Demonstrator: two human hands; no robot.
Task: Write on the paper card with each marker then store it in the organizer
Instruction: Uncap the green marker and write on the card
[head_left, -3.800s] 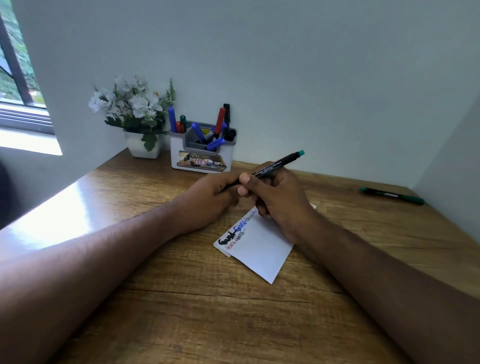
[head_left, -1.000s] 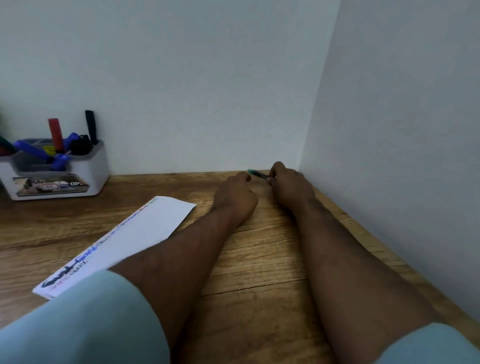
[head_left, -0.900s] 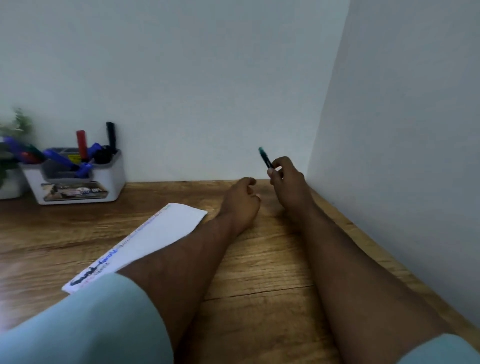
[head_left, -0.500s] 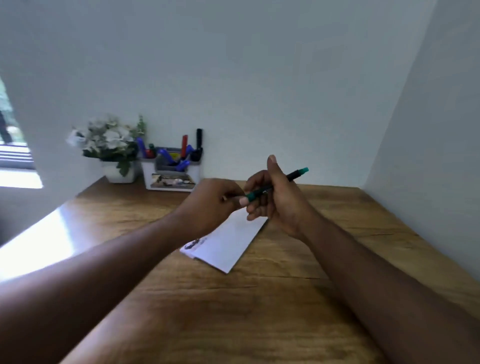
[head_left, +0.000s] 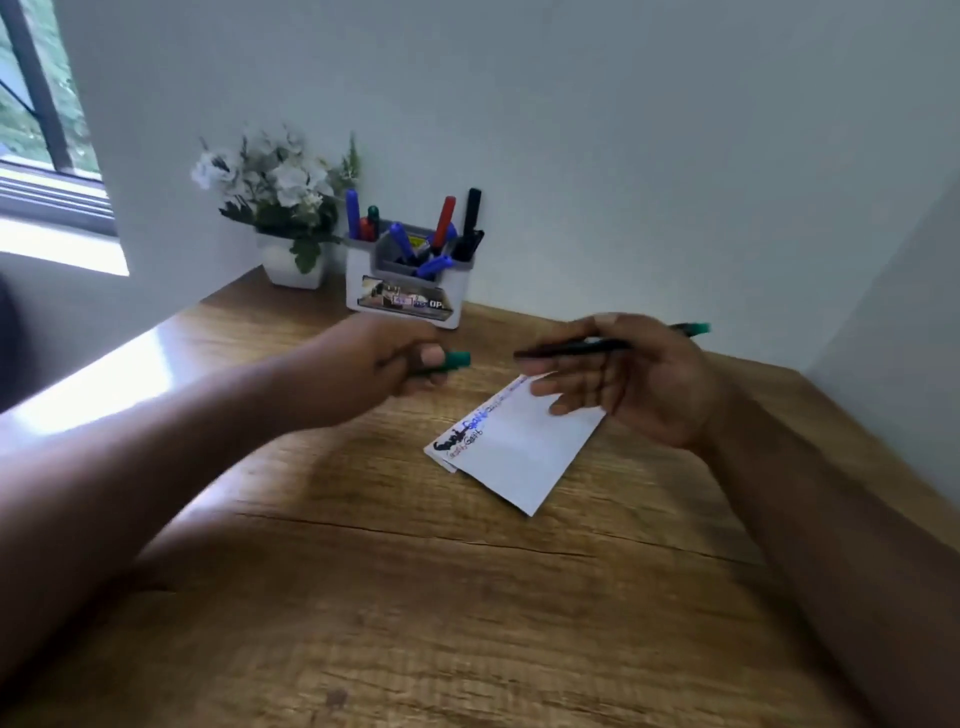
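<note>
My right hand (head_left: 634, 379) holds a black marker with a green end (head_left: 576, 347) level above the far end of the white paper card (head_left: 524, 447). The marker's tip points left and is bare. My left hand (head_left: 369, 364) pinches the green cap (head_left: 454, 359), held apart from the tip. The card lies on the wooden desk (head_left: 415, 597) with black, blue and red writing along its left edge. The white organizer (head_left: 405, 291) stands at the back against the wall with several blue, red, black and green markers in it.
A white pot of white flowers (head_left: 283, 208) stands just left of the organizer. A window (head_left: 36, 119) is at the far left. White walls close the desk at the back and on the right.
My right hand picked the green marker up from the right corner and brought it over the card. My left hand has pulled the cap off; the hands have moved apart.
</note>
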